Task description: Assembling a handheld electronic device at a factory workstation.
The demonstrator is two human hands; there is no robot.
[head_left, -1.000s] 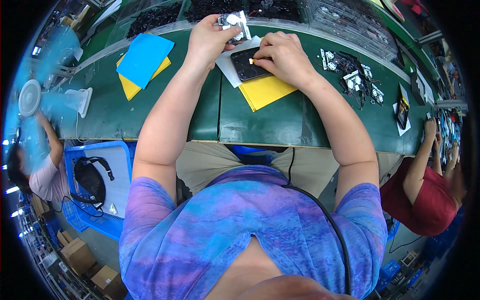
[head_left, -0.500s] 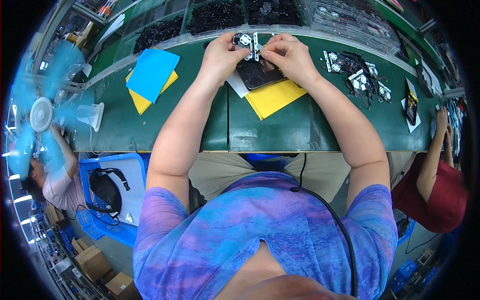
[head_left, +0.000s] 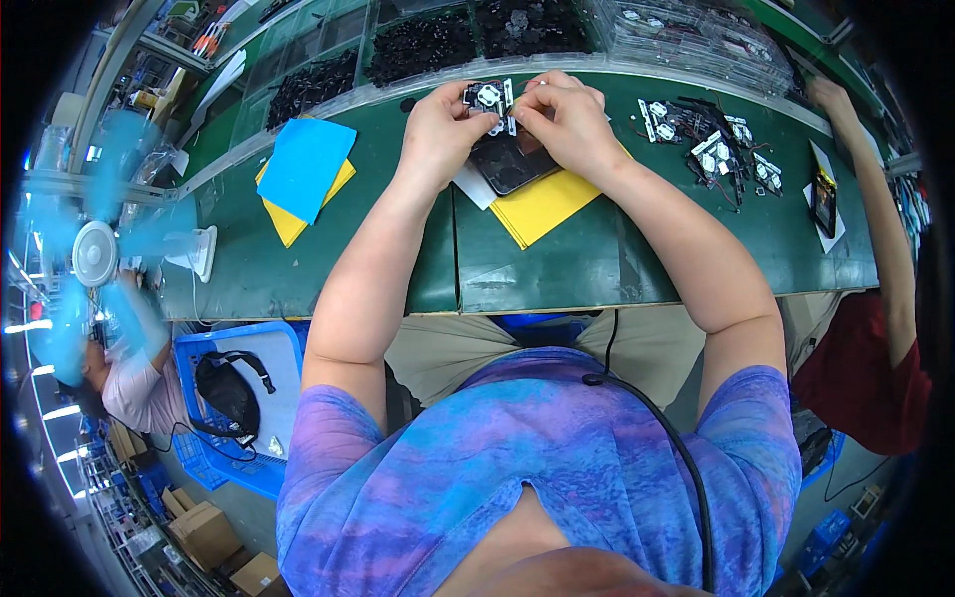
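Observation:
Between my hands is a small black and white electronic part with thin wires and a white strip along its right side. My left hand is closed, its thumb and fingers pinching the part from the left. At the strip's right edge, the fingers of my right hand are pressed together; whatever they pinch is too small to make out. Just below the part lies a flat black device with a glossy face, partly covered by my right hand. It rests on yellow sheets and a white paper.
Clear trays of black pieces line the back. A pile of similar wired parts lies to the right, near another dark device. Blue sheets and a spinning fan are left. A co-worker's arm reaches over the bench at right.
The whole view has shifted slightly. Both my hands stay at the part, with small finger movements. The co-worker at right has stretched an arm forward toward the trays.

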